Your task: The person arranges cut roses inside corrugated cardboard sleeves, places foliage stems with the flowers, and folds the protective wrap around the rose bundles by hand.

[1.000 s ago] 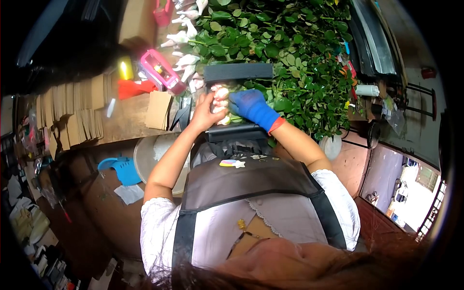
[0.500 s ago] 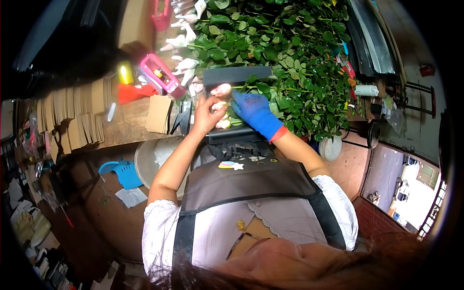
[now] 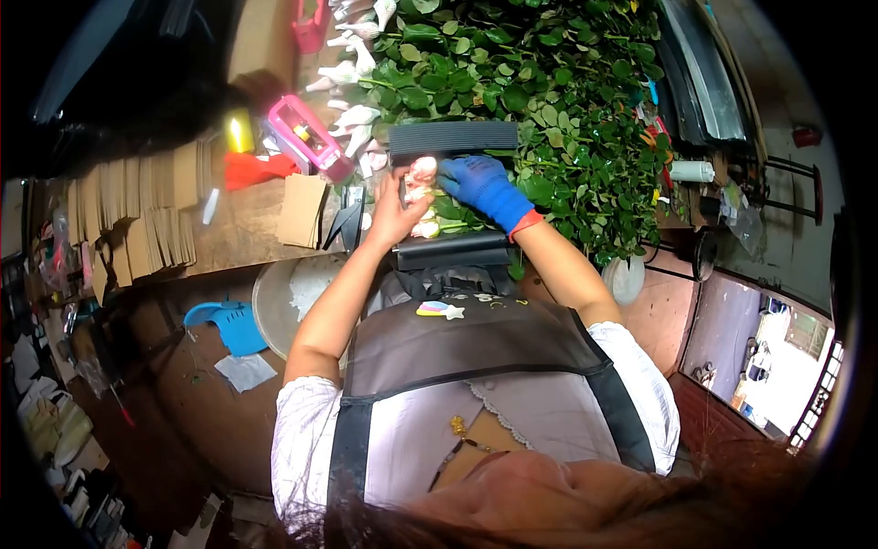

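Observation:
Several pale pink roses lie between the two black ribbed side walls of a holder (image 3: pixel 453 137) in front of me. My left hand (image 3: pixel 393 218) is bare and curls round the rose heads from the left, thumb and fingers on the blooms. One pink rose (image 3: pixel 422 170) shows at the top of the group. My right hand (image 3: pixel 476 185), in a blue glove with a red cuff, is closed just behind the heads, at the stems. Its fingertips are partly hidden. Green rose stems run off to the right beneath it.
A large heap of leafy rose stems (image 3: pixel 558 119) covers the table's right side. White-sleeved blooms (image 3: pixel 357 119) line its left edge. A pink tape dispenser (image 3: pixel 311 137), cardboard pieces (image 3: pixel 300 210), a red cloth-like item (image 3: pixel 261 171) and black scissors-like handles (image 3: pixel 346 224) lie left.
My left hand has shifted from a pinch on one bloom to curling round the group. My gloved hand has moved slightly up and left, and the roses sit closer together.

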A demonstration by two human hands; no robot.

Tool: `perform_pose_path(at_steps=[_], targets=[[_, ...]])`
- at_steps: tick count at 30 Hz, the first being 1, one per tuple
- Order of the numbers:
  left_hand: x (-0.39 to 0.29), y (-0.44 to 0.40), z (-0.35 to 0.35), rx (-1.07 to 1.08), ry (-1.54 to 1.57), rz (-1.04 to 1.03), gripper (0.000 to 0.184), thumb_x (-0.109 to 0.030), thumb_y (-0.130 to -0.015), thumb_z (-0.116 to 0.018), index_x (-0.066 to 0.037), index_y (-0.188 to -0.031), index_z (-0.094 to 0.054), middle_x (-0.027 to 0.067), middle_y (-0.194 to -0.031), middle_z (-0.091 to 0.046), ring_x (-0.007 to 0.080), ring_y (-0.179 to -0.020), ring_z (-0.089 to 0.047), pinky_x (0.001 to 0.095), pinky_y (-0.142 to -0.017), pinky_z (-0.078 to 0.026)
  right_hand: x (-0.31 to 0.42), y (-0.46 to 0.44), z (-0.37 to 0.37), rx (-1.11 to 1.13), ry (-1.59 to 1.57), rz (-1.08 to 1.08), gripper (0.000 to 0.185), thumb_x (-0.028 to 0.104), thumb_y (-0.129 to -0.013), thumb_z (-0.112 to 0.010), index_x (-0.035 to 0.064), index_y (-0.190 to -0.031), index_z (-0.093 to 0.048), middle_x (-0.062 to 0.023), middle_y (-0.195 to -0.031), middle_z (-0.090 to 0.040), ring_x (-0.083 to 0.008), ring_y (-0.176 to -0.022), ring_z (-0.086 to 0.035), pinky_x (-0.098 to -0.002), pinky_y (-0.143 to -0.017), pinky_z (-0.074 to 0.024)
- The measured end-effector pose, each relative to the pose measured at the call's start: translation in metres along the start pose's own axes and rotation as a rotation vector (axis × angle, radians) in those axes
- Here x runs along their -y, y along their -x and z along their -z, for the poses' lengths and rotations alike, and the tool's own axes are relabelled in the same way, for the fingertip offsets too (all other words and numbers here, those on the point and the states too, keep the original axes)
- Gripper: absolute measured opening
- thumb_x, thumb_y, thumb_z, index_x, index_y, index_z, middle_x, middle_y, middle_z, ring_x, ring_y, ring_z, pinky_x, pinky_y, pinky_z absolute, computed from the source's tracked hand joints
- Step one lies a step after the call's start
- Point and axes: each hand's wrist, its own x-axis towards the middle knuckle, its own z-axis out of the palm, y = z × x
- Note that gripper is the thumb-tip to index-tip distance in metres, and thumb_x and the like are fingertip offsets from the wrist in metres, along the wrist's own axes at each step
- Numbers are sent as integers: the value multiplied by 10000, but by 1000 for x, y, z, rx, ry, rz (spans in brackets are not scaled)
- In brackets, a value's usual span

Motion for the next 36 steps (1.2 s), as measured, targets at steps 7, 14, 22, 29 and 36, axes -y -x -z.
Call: perform_pose_path(at_steps=[7,14,22,29,36], targets=[[-2,-20,3,-37,26,148,533,-308,-755,-861,-49,-1179,-668,116,-1091,-553,251,-1054,-549,341,-970,-422,-2,1,-17,-26,114,45,263,429,-921,-573,218,-1067,-632,-115,-805,-702,-346,-738,-683,-488,-625,-525],[4,-20,-8,-147,139,160,425,-329,-699,-880,-36,-976,-742,127,-1090,-513,296,-1066,-488,380,-962,-410,21,14,29,-39,40,-92,309,426,-923,-565,173,-1093,-617,-114,-937,-717,-306,-868,-699,-456,-738,-533],[7,-17,-8,-179,-42,22,441,-271,-726,-878,-7,-1022,-686,143,-1067,-547,274,-1009,-562,377,-915,-450,22,-5,19,-56,244,-20,140,267,-897,-582,144,-944,-629,-83,-852,-720,-286,-813,-715,-425,-629,-530],[6,-12,-10,-178,25,42,397,-306,-712,-872,-58,-965,-691,142,-1110,-535,337,-1103,-490,433,-974,-395,33,-10,15,4,331,-72,198,282,-872,-633,101,-952,-613,-83,-857,-725,-266,-832,-727,-446,-660,-527],[11,-14,-6,-97,-93,18,419,-318,-729,-848,-27,-987,-691,177,-1153,-529,354,-1127,-479,439,-975,-396,71,-42,12,365,491,-220,276,247,-922,-620,138,-1150,-730,-64,-1089,-754,-237,-969,-729,-459,-724,-543]])
